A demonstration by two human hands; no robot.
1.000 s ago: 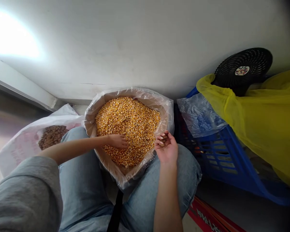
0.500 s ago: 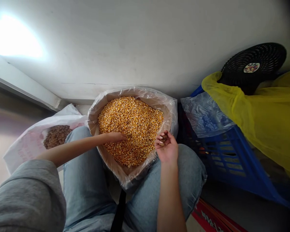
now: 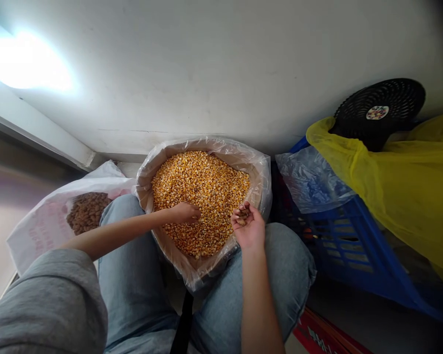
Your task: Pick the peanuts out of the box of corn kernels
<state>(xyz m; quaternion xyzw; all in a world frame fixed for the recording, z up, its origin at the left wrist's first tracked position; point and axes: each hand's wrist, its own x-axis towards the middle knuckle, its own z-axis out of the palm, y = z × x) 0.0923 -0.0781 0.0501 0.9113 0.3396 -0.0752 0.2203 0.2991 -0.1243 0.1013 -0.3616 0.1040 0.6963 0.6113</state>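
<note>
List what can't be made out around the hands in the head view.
Head view:
Right hand: the small brown pieces it cups are partly hidden by its fingers and too small to identify.
Left hand: its fingertips are hidden by the back of the hand, among the corn kernels.
Brown seeds in the white sack: partly hidden by the thigh; kind too small to tell.
Blue plastic crate: contents hidden by the yellow plastic sheet.
Red object: cut off by the bottom edge.
</note>
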